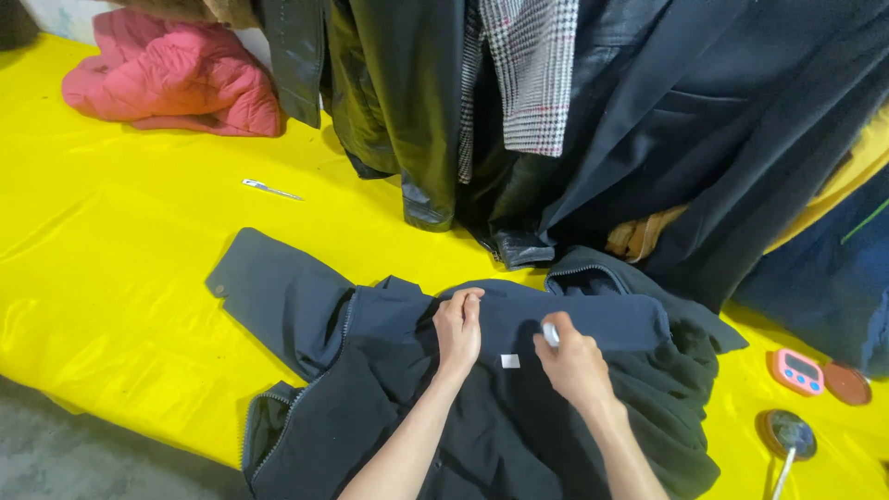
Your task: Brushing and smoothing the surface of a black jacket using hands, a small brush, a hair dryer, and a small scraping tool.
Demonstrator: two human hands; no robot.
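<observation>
A bright yellow sheet (120, 250) covers the work surface, with a pink padded jacket (176, 79) at the upper left, dark coats (648, 120) hanging across the top, a small pen-like tool (270, 190) lying left of centre, and a pink timer (798, 370) at the lower right. In the lower centre lies a dark zip jacket (389, 389), opened out. The left hand (458, 329) presses flat on the cloth, fingers together, just left of a small white tag (510, 360). The right hand (574, 361) pinches a small white object (550, 333) between thumb and fingers, just above and right of the tag. Keeping the cloth taut and flat under the left palm looks wise, so that the right hand's work lands cleanly beside the tag
</observation>
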